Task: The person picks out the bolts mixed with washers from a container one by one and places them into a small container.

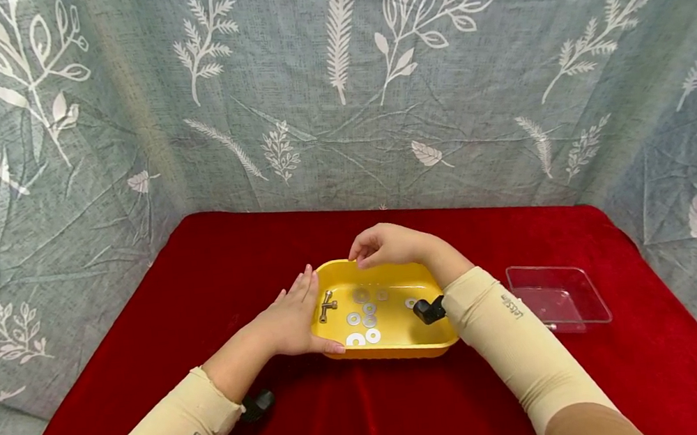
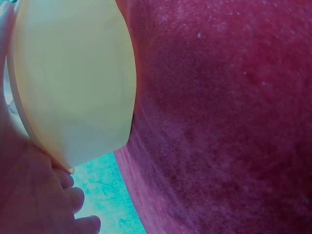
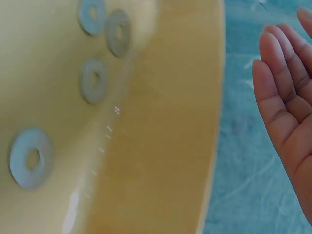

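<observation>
A yellow plastic tub (image 1: 400, 330) stands on the red cloth. Several flat metal washers (image 1: 355, 336) are scattered over its floor, and a small cluster of metal bolts (image 1: 324, 306) lies near its left end. My left hand (image 1: 289, 325) rests against that left end, fingers straight along it and thumb on the front rim. Over the far rim is my right hand (image 1: 389, 244), its fingers loosely bent. The right wrist view shows washers (image 3: 19, 161) inside the tub and the right hand (image 3: 292, 112) beyond its wall, with nothing visible in the fingers.
To the right stands a clear plastic box (image 1: 545, 267), with a small metal piece (image 1: 551, 326) at its front side. Red cloth (image 1: 250, 248) covers the table. A patterned curtain (image 1: 316, 143) hangs behind and at both sides.
</observation>
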Available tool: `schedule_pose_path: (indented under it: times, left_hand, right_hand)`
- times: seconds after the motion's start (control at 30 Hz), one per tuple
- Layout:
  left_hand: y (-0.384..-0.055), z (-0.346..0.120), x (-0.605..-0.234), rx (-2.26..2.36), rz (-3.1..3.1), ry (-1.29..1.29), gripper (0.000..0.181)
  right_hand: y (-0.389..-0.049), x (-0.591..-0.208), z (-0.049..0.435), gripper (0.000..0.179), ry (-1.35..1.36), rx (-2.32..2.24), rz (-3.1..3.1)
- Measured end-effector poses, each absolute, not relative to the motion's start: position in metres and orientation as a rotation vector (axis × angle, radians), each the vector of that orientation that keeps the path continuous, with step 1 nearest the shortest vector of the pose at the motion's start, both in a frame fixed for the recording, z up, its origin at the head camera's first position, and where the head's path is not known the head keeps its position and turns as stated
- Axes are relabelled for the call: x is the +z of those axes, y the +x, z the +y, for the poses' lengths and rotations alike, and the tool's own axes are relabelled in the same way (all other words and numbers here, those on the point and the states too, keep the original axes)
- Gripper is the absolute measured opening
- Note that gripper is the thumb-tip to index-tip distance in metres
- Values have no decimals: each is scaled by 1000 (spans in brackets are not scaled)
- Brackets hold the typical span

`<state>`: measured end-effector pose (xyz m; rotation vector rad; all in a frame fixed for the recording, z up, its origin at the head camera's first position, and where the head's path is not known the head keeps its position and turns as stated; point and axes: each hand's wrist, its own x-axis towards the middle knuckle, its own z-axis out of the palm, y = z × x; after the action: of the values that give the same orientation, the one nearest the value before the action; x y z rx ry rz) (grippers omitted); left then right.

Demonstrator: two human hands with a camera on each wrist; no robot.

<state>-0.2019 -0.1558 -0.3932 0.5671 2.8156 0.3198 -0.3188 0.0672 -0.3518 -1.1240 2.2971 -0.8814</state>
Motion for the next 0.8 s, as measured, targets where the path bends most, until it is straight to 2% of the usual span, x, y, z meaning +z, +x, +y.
schedule_pose_path:
  times: [0.53, 0.8]
  left_hand:
    - [-203, -157, -395, 296, 2821, 586, 134]
    - [-202, -157, -393, 304, 2815, 590, 133]
  right_hand:
    - [-308, -397, 31, 22, -1128, -618, 2291]
    - [-306, -408, 24, 23, -1147, -649, 2296]
